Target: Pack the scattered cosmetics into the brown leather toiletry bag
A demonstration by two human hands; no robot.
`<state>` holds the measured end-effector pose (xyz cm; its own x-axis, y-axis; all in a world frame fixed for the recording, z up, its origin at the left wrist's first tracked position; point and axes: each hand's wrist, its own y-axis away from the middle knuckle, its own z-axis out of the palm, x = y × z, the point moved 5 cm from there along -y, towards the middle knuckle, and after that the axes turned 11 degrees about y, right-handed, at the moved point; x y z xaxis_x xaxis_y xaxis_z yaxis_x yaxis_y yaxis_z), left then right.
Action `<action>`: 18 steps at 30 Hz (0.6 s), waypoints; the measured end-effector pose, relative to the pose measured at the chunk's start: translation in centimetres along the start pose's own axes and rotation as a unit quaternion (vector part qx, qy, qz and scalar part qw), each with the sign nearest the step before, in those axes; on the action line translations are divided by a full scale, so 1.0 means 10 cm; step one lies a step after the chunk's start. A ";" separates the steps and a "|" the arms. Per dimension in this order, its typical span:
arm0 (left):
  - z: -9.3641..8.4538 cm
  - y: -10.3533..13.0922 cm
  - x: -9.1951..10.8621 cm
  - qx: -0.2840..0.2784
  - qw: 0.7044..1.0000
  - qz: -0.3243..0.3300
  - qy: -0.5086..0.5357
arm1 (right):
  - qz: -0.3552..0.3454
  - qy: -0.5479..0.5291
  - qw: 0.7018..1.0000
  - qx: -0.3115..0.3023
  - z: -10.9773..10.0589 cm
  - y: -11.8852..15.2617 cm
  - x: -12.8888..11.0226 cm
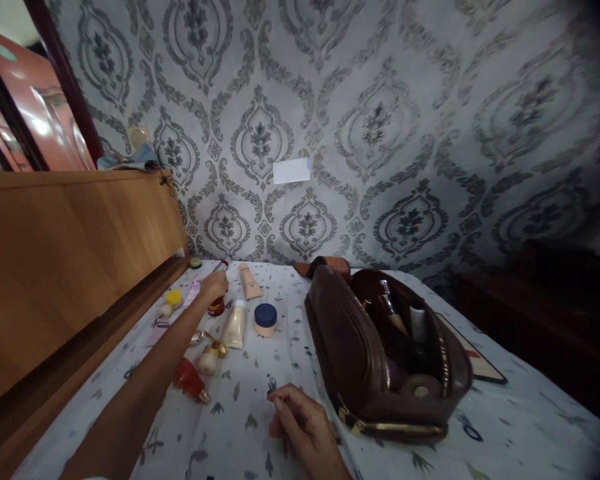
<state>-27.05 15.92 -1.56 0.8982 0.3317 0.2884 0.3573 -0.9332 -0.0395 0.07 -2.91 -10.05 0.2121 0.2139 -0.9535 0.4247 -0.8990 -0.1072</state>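
My left hand (214, 287) reaches to the far left of the bed, its fingers bent and mostly hidden. Just beyond them shows a dark red tip of an item (223, 265), and a dark red jar (217, 307) sits below the hand; whether it grips either is unclear. My right hand (303, 427) hovers near the front with thumb and fingers drawn together, nothing visible between them. To its right stands an open brown leather toiletry bag (340, 340) holding several bottles, among them a white-capped one (418, 323).
Around my left arm lie a cream tube (235, 325), a peach tube (251, 281), a blue-lidded jar (265, 319), a red bottle (189, 380), and a round bottle with gold cap (210, 358). A wooden board (80, 247) borders the left; a patterned wall (310, 120) rises behind.
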 end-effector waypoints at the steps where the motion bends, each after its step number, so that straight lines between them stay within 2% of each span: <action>1: 0.04 -0.06 -0.01 -0.003 1.000 -0.007 -0.005 | 0.003 -0.002 1.000 0.001 -0.01 0.00 0.00; 5: 0.17 -0.22 -0.01 -0.007 1.000 -0.015 -0.014 | 0.002 -0.001 1.000 0.013 -0.03 0.02 -0.03; 10: 0.26 -0.28 0.01 0.002 1.000 -0.012 0.001 | 0.001 -0.010 1.000 -0.009 0.00 0.01 -0.02; 15: 0.24 -0.33 -0.02 0.018 0.998 -0.025 0.054 | -0.002 -0.003 1.000 -0.016 0.00 -0.01 0.01; 18: 0.18 -0.33 -0.03 0.015 0.994 -0.016 0.110 | 0.000 0.003 0.999 -0.043 -0.01 -0.01 0.02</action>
<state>-28.05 19.09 -3.19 0.8096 0.3207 0.4917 0.3960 -0.9166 -0.0542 0.11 -2.72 -10.17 0.2176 0.2169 -0.9516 0.4989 -0.8627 -0.0825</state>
